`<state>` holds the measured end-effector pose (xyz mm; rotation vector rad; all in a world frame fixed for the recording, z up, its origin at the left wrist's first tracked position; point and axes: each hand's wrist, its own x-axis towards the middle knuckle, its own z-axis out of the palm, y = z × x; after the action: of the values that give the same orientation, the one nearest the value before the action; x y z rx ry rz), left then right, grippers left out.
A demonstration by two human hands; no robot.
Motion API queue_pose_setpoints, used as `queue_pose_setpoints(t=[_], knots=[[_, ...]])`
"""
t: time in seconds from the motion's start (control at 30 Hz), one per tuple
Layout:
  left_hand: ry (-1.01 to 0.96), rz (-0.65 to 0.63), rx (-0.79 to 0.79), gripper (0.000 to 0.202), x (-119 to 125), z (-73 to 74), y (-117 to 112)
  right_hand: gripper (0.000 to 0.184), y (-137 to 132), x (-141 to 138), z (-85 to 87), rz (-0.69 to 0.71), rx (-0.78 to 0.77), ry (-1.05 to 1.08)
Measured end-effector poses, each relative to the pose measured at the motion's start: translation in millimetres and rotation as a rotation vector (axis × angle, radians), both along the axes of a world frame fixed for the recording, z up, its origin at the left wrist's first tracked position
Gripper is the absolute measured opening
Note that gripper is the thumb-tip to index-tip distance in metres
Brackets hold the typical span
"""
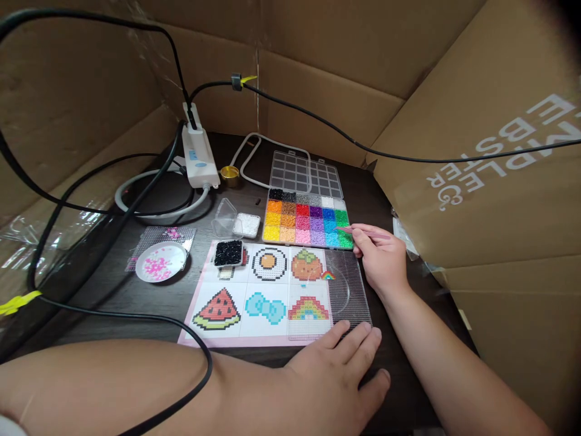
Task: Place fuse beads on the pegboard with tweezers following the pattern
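My right hand (pixel 379 254) pinches pink tweezers (pixel 358 232), their tips over the blue and green compartments at the right side of the bead box (pixel 308 244). The box is open and sorted by colour. My left hand (pixel 340 369) lies with fingers spread at the near edge of a clear pegboard (pixel 349 303). That board overlaps the right part of a pattern sheet (pixel 242 336), which shows a watermelon, a bow, a rainbow, an egg and a persimmon. A tiny light blue spot shows on it above the rainbow; I cannot tell whether it is beads.
Small cases of black beads (pixel 228 253) and white beads (pixel 247 225) stand near the sheet. Left of them, a white dish (pixel 161 275) of pink beads rests on another pegboard (pixel 188 236). A power strip (pixel 200 154), black cables (pixel 308 112) and cardboard walls (pixel 327 79) surround the table.
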<state>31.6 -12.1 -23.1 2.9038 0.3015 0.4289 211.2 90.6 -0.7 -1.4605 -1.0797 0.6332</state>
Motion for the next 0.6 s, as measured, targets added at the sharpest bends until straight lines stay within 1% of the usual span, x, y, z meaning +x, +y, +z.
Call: queue_pose_setpoints(t=[0.17, 0.4, 0.6], knots=[[0.011, -0.006, 0.0, 0.051, 0.1, 1.9, 1.9, 0.018, 0.0, 0.4, 0.1, 0.005, 0.003, -0.008], [0.074, -0.032, -0.012, 0.068, -0.6, 4.9, 3.4, 0.019, 0.2, 2.2, -2.8, -0.015, 0.009, 0.019], [0.083, -0.033, -0.034, 0.075, -0.9, 7.2, 2.7, 0.019, -1.0, 1.8, -0.7, -0.028, 0.063, 0.034]])
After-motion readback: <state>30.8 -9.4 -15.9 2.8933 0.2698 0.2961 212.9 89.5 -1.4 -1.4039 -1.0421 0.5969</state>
